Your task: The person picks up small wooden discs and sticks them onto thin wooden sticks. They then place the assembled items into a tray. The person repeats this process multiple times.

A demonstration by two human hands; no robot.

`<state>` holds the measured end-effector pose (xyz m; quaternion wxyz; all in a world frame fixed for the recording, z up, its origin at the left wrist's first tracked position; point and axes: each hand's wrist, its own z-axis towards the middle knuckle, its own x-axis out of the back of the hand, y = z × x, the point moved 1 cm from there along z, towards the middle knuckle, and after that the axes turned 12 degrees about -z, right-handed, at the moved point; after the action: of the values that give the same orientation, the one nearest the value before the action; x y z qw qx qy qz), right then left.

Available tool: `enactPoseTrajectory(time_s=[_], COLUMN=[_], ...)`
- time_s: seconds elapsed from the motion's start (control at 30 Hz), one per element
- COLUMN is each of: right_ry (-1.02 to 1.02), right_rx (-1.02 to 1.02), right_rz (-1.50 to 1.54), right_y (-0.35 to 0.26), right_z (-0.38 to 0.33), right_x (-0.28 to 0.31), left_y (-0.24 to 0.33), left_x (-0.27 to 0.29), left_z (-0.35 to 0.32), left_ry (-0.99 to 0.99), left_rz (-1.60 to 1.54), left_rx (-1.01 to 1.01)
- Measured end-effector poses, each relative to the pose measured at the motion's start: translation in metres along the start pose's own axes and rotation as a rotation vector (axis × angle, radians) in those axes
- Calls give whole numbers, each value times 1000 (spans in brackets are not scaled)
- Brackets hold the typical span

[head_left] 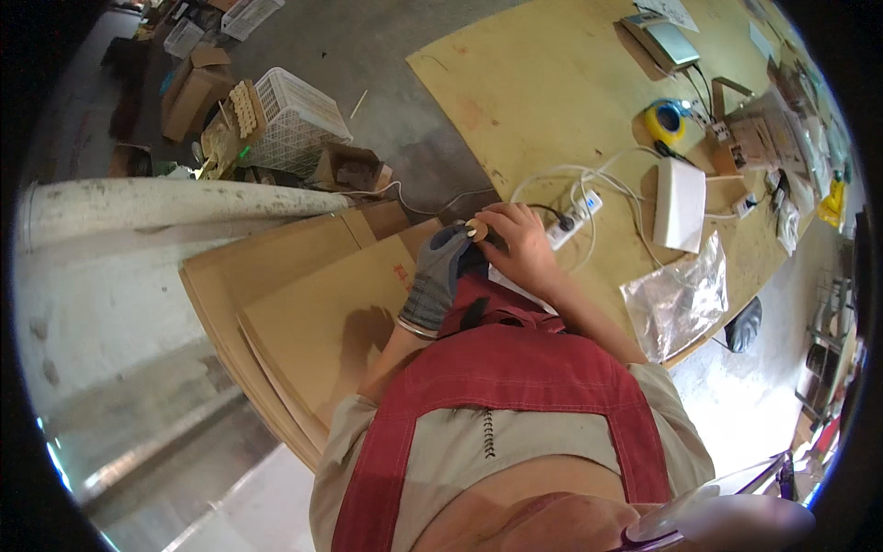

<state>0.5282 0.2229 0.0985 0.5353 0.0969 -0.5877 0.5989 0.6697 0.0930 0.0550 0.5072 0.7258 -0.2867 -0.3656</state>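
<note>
The left hand in a grey knit glove has its grip clamped on a small, round, tan piece, left of the yellowish worktop; the bare right hand pinches its right side. Handling looks unfinished; what is done cannot be told.

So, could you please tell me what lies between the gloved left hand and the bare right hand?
In the head view, a small, round, brownish piece sits between the gloved left hand and the bare right hand, at their fingertips.
</note>
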Motion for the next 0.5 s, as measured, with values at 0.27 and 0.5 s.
enactPoseTrajectory(time_s=[0.27,0.5], right_ry=[80,98], right_rx=[97,186], right_rz=[-24,28], right_y=[-44,-54], right_z=[148,210], right_x=[-33,-74], left_y=[81,111], left_x=[83,126], left_z=[107,135], left_ry=[201,89], left_rz=[-538,-240], left_rx=[360,48])
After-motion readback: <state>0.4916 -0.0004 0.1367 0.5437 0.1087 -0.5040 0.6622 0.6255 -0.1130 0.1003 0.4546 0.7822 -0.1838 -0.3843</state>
